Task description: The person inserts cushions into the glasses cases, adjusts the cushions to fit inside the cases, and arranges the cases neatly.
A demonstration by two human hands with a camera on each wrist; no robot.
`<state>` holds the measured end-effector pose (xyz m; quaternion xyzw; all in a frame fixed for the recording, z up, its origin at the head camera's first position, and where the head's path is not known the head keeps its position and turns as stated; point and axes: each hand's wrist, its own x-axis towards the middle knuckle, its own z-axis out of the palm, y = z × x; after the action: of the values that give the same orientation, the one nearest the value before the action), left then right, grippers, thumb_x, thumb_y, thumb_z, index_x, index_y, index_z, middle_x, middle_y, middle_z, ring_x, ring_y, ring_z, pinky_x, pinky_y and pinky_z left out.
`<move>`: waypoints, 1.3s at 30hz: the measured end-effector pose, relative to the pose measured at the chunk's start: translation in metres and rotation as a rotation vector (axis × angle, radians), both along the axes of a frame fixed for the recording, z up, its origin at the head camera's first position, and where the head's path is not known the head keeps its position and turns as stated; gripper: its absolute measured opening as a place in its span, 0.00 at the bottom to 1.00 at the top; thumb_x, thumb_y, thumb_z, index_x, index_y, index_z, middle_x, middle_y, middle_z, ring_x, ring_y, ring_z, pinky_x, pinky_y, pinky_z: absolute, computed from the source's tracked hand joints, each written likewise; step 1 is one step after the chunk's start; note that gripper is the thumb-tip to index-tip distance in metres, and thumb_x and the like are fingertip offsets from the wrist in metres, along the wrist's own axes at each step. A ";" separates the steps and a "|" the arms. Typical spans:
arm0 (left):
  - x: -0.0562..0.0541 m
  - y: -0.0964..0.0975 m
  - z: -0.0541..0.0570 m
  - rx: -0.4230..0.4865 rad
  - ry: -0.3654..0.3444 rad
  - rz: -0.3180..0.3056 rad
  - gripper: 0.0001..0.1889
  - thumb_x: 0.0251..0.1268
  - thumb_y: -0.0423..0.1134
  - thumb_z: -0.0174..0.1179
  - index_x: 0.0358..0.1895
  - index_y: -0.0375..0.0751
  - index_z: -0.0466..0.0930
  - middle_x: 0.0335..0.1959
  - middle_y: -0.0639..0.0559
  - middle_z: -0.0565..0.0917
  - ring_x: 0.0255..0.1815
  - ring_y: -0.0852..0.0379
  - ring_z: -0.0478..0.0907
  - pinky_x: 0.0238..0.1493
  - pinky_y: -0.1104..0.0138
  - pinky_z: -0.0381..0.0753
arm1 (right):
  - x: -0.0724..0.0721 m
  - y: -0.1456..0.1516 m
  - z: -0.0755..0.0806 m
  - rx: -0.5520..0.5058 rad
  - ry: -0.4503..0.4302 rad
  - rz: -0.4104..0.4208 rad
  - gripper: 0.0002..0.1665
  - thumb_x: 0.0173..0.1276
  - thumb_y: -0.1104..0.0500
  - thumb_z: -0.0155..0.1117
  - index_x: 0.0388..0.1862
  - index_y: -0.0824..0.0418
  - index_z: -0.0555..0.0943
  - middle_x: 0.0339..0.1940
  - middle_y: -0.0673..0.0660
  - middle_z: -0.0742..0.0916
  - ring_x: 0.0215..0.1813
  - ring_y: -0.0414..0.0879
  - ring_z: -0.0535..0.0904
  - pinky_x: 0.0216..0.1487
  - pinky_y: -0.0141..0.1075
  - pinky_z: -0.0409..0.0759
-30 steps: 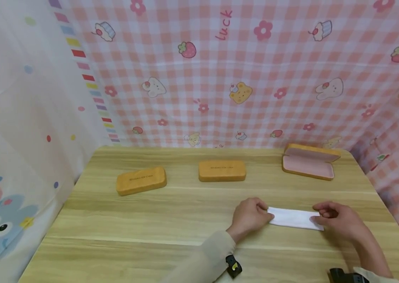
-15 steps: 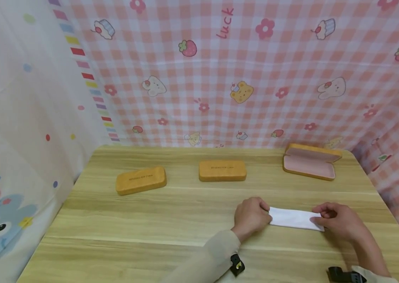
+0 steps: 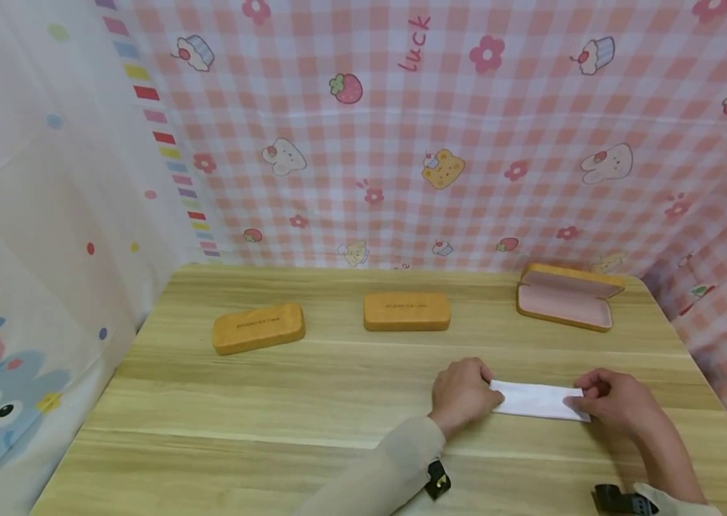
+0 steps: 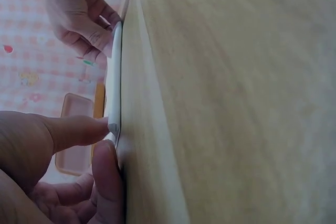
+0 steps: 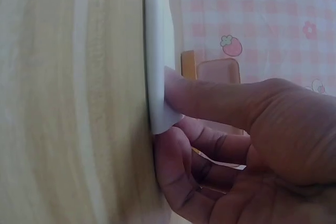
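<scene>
A white cloth (image 3: 533, 400), folded into a narrow strip, lies flat on the wooden tabletop near the right front. My left hand (image 3: 464, 395) pinches its left end between thumb and fingers. At the opposite end, my right hand (image 3: 617, 401) grips the short edge, thumb on top and fingertips tucked beneath, as the right wrist view shows. Seen from the left wrist, the strip (image 4: 114, 77) appears edge-on, low against the table. Behind the hands stands an open glasses case (image 3: 563, 304) with a pink lining and its lid raised.
Two closed yellow-brown glasses cases rest at the back of the wooden table (image 3: 241, 401): one at the middle (image 3: 406, 312), another at the left (image 3: 258, 330). A checked pink curtain (image 3: 389, 143) hangs just beyond the far edge, and a white curtain (image 3: 79, 301) at the left side.
My left forearm has shifted slightly to the right. Both hands keep their pinch on the cloth, which stays nearly in place.
</scene>
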<state>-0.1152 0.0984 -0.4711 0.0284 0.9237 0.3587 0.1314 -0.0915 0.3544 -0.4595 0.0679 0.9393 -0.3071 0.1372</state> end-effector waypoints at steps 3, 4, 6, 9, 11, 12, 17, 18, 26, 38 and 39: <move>-0.001 0.001 -0.001 -0.013 0.003 -0.006 0.09 0.51 0.46 0.77 0.28 0.54 0.84 0.25 0.64 0.80 0.31 0.63 0.75 0.36 0.68 0.70 | 0.000 0.000 0.000 0.013 -0.013 0.007 0.24 0.66 0.46 0.74 0.42 0.67 0.82 0.31 0.52 0.82 0.33 0.43 0.73 0.30 0.31 0.71; -0.001 0.001 -0.001 -0.017 0.006 -0.008 0.09 0.51 0.45 0.77 0.27 0.54 0.84 0.25 0.64 0.81 0.30 0.63 0.75 0.35 0.68 0.70 | 0.000 0.000 0.000 0.012 -0.017 0.011 0.24 0.67 0.46 0.74 0.42 0.67 0.82 0.31 0.52 0.82 0.32 0.42 0.73 0.30 0.31 0.71; -0.001 0.001 0.000 -0.025 0.009 -0.011 0.09 0.51 0.45 0.77 0.25 0.54 0.84 0.25 0.64 0.81 0.29 0.63 0.74 0.35 0.69 0.70 | 0.000 0.000 0.000 0.001 -0.027 0.014 0.23 0.68 0.46 0.73 0.41 0.66 0.82 0.30 0.51 0.82 0.31 0.42 0.73 0.30 0.31 0.72; -0.001 0.001 0.001 -0.024 0.001 -0.014 0.10 0.52 0.45 0.77 0.22 0.54 0.84 0.23 0.64 0.80 0.28 0.64 0.73 0.34 0.69 0.69 | 0.002 0.001 0.000 -0.010 -0.022 0.020 0.22 0.69 0.46 0.72 0.41 0.65 0.81 0.30 0.51 0.81 0.30 0.41 0.73 0.29 0.31 0.72; -0.001 0.002 0.001 -0.015 -0.010 -0.015 0.10 0.52 0.45 0.77 0.21 0.54 0.84 0.22 0.64 0.80 0.27 0.64 0.72 0.33 0.69 0.68 | 0.004 0.001 -0.001 -0.016 -0.015 0.019 0.20 0.69 0.47 0.71 0.40 0.64 0.81 0.30 0.51 0.81 0.30 0.41 0.74 0.29 0.31 0.73; -0.002 0.002 0.001 -0.011 -0.009 -0.016 0.10 0.53 0.44 0.77 0.21 0.54 0.84 0.22 0.64 0.80 0.26 0.64 0.71 0.33 0.70 0.67 | 0.005 0.000 -0.001 -0.014 -0.004 0.019 0.19 0.69 0.48 0.71 0.40 0.63 0.81 0.30 0.52 0.81 0.29 0.41 0.74 0.29 0.31 0.73; -0.002 0.001 0.002 0.016 0.016 -0.025 0.08 0.52 0.41 0.75 0.22 0.53 0.85 0.22 0.64 0.81 0.26 0.65 0.72 0.30 0.71 0.67 | 0.007 -0.002 -0.001 -0.032 0.050 0.016 0.16 0.69 0.53 0.71 0.41 0.64 0.80 0.31 0.53 0.83 0.29 0.40 0.74 0.28 0.31 0.75; -0.002 0.001 0.002 0.026 0.019 -0.026 0.07 0.52 0.40 0.75 0.22 0.52 0.85 0.22 0.64 0.81 0.26 0.65 0.72 0.30 0.71 0.68 | 0.007 -0.002 -0.001 -0.034 0.056 0.018 0.16 0.69 0.53 0.71 0.43 0.65 0.81 0.32 0.53 0.83 0.29 0.39 0.74 0.28 0.31 0.75; 0.000 -0.001 0.000 0.194 0.022 -0.083 0.09 0.53 0.35 0.74 0.24 0.48 0.82 0.21 0.63 0.78 0.25 0.67 0.71 0.30 0.75 0.68 | 0.005 -0.001 0.001 -0.012 0.000 0.059 0.18 0.71 0.52 0.69 0.47 0.67 0.83 0.32 0.52 0.80 0.30 0.40 0.72 0.28 0.30 0.71; -0.004 -0.005 0.004 0.264 -0.108 -0.112 0.13 0.49 0.31 0.78 0.40 0.44 0.92 0.26 0.60 0.85 0.27 0.67 0.74 0.29 0.75 0.73 | 0.013 0.007 -0.001 -0.144 0.048 0.071 0.17 0.72 0.54 0.69 0.46 0.68 0.82 0.30 0.52 0.84 0.28 0.36 0.75 0.28 0.31 0.76; -0.005 -0.005 0.005 0.248 -0.116 -0.117 0.12 0.49 0.31 0.78 0.39 0.44 0.92 0.28 0.60 0.85 0.28 0.67 0.74 0.30 0.75 0.73 | 0.013 0.007 -0.002 -0.151 0.043 0.069 0.18 0.72 0.53 0.69 0.47 0.68 0.82 0.31 0.52 0.84 0.28 0.36 0.75 0.28 0.31 0.76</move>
<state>-0.1198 0.0933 -0.4665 0.0775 0.8599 0.4631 0.2005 -0.0783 0.3618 -0.4610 0.0184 0.9179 -0.3737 0.1321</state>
